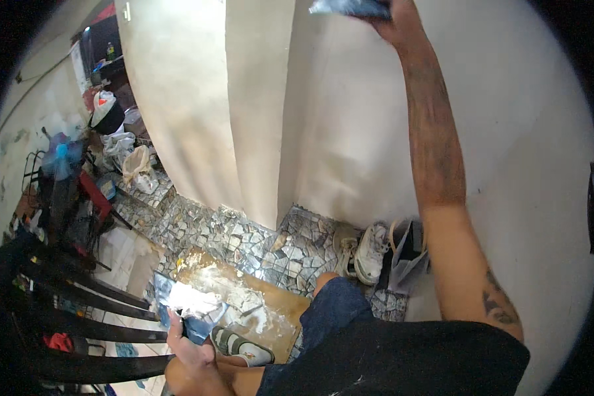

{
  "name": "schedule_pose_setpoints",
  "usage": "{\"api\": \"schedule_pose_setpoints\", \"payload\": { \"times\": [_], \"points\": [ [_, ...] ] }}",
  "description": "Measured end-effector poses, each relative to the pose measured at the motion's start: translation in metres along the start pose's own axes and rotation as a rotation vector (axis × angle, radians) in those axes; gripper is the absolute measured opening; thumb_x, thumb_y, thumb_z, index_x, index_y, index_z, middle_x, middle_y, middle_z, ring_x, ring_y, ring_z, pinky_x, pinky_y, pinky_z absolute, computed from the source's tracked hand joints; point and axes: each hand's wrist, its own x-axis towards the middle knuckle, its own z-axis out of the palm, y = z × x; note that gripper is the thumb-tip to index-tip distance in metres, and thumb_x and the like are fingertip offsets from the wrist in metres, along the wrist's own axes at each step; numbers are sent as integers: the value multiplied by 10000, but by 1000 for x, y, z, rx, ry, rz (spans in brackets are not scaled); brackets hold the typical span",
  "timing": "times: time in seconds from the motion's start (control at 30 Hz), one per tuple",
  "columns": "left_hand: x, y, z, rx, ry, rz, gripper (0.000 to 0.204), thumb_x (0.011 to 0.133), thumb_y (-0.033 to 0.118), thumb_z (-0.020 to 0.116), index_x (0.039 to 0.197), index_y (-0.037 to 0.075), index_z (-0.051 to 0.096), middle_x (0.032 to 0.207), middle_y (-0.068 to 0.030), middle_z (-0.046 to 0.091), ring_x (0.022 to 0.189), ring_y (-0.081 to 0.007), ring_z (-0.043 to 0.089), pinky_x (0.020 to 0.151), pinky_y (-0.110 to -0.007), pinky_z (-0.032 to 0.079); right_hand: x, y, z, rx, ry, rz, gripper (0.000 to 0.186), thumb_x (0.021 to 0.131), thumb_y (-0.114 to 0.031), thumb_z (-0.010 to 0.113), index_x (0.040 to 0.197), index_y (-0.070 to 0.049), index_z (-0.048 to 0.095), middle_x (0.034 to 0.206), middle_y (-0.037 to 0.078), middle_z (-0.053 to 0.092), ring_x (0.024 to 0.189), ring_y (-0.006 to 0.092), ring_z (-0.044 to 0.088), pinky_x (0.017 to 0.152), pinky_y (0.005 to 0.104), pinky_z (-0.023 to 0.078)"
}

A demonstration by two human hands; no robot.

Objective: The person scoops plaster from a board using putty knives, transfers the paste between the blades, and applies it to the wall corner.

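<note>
My left hand [190, 343], low and left of the middle, grips a flat bluish plate [198, 330] from below. A thick heap of white putty [195, 301] lies on the plate. My right arm reaches far up along the pale wall [350, 132]. At the top edge, my right hand [399, 25] is closed around a flat blue-grey scraper [353, 8], close to the wall surface. The picture cuts off part of this hand and the scraper, and the scraper is slightly blurred.
A cardboard sheet [280, 310] spotted with white lies on the stone-patterned floor [244, 241] by my foot. Shoes [371, 254] and a grey bag [408, 261] stand against the wall. Left are a dark slatted chair [102, 323], a fan [61, 152] and plastic bags [137, 165].
</note>
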Motion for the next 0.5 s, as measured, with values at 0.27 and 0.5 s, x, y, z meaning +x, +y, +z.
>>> {"api": "schedule_pose_setpoints", "payload": {
  "times": [0.27,0.5],
  "points": [
    [11,-31,4,41,33,-66,201,829,156,451,981,25,468,815,-76,561,691,-184,564,640,-318,484,-211,-165,170,1396,224,850,335,753,0,463,1081,53,428,988,130,532,901,221,536,814,346,421],
    [16,-38,33,-25,126,71,192,821,92,459,985,-5,481,867,-84,562,742,-182,566,661,-322,481,-271,-225,225,1543,160,969,283,747,-31,505,1019,45,477,895,72,562,802,142,524,750,267,398]
  ]
}}
